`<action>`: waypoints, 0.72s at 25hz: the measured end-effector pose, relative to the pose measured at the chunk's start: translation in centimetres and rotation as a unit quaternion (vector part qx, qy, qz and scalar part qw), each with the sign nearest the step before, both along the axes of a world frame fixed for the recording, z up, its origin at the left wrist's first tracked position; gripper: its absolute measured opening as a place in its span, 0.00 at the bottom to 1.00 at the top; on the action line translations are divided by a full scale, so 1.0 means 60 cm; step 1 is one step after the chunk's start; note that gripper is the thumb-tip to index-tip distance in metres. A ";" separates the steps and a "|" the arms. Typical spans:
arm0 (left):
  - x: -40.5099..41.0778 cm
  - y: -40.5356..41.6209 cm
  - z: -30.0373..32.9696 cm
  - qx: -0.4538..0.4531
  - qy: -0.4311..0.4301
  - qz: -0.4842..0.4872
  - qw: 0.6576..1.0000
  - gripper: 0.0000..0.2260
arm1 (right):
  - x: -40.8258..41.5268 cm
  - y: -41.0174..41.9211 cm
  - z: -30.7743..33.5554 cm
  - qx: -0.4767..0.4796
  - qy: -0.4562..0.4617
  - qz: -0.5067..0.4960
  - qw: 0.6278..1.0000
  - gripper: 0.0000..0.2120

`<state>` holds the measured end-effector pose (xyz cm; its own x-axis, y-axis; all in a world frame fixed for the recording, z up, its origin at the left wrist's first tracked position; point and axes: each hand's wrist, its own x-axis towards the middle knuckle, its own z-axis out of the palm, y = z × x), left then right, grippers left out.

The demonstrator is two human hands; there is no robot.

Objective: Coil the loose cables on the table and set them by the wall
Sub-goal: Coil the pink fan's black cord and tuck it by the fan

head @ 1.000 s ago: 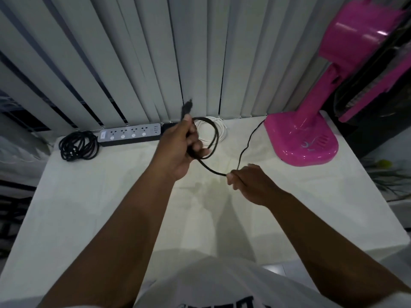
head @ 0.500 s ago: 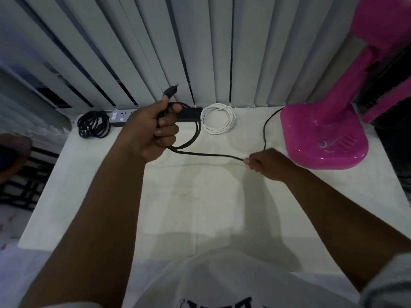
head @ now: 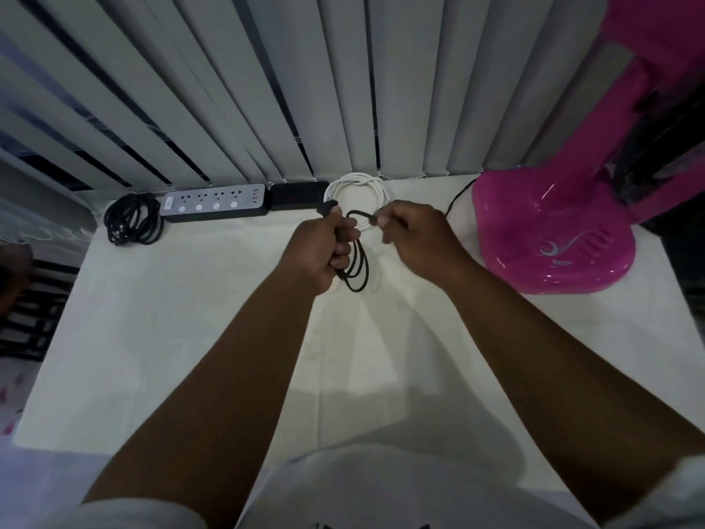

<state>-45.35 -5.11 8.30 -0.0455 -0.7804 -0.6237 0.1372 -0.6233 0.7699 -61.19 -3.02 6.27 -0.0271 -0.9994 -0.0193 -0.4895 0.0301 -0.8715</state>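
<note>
I hold the black cable (head: pixel 356 267) above the middle of the table (head: pixel 160 337). My left hand (head: pixel 320 253) has its fingers curled tight round the gathered loops, with the plug (head: pixel 329 206) sticking up past my thumb. The loops hang below the fist, just over the tabletop. My right hand (head: pixel 414 234) pinches the next stretch of cable between thumb and fingers, close beside the left. From there the loose tail (head: pixel 459 194) runs to the far right, past the base of the pink fan (head: pixel 553 238).

I judge the cable light and soft but springy, so the loops may fan out if the fist loosens. The best hold is where the loops cross, at the top of the bundle.

By the far wall already lie a white coil (head: pixel 375 189), a black coil (head: pixel 131 223) at the far left, a power strip (head: pixel 213 202) and a black box (head: pixel 299 194).
</note>
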 end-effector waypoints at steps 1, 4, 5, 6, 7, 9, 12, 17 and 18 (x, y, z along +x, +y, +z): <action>-0.013 -0.010 -0.007 0.000 0.007 0.004 1.000 0.15 | 0.000 0.001 -0.006 -0.007 -0.004 0.008 1.000 0.08; -0.039 -0.035 -0.025 0.002 0.011 0.006 1.000 0.15 | -0.008 0.005 -0.030 -0.060 -0.004 0.003 0.998 0.08; -0.045 -0.040 -0.029 0.004 0.007 0.000 1.000 0.14 | -0.011 0.007 -0.040 -0.080 0.005 -0.001 0.997 0.08; -0.049 -0.045 -0.034 0.007 0.007 -0.003 1.000 0.13 | -0.015 0.008 -0.050 -0.094 0.008 -0.009 0.996 0.07; -0.053 -0.050 -0.037 0.010 0.013 0.002 1.000 0.12 | -0.017 0.010 -0.061 -0.099 0.002 -0.016 0.995 0.05; -0.057 -0.062 -0.042 0.012 0.045 0.023 0.999 0.13 | -0.025 0.008 -0.089 -0.101 0.006 -0.023 0.995 0.04; -0.057 -0.076 -0.047 0.017 0.147 0.032 0.989 0.15 | -0.038 0.001 -0.120 -0.093 0.060 -0.046 0.993 0.09; -0.052 -0.102 -0.064 0.032 0.211 -0.049 0.976 0.15 | -0.045 -0.035 -0.125 0.032 -0.031 -0.135 0.990 0.08; -0.051 -0.111 -0.066 0.039 0.199 -0.069 0.977 0.15 | -0.049 -0.044 -0.124 0.048 -0.052 -0.150 0.986 0.12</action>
